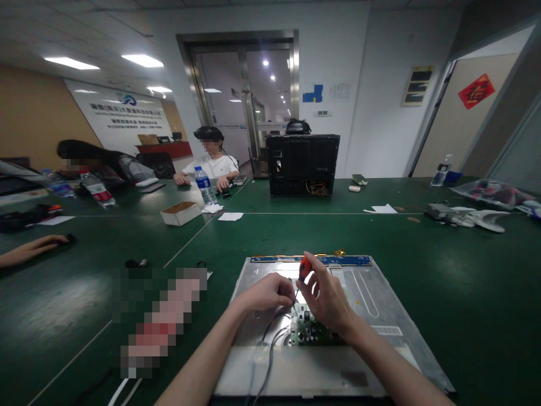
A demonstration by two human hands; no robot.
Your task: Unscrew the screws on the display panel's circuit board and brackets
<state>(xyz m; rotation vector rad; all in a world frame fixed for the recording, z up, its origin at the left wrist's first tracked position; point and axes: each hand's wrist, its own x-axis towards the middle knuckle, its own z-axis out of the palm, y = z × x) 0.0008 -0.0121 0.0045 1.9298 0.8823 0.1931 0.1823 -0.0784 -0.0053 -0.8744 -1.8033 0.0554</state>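
Note:
A screwdriver with a red and black handle is in my right hand, gripped between thumb and fingers, its thin shaft pointing down. The tip meets the corner of a green circuit board. Close beside that tip, my left hand has its fingertips pinched together; what they hold, if anything, is hidden. Under both hands lies a flat metal display panel, a blue strip board along its far edge. Dark cables run from near the green board toward the panel's near edge.
A blurred-out power strip lies left of the panel. Farther back are a white box, a water bottle and a black monitor housing. White plastic parts lie at right. A co-worker sits across the table.

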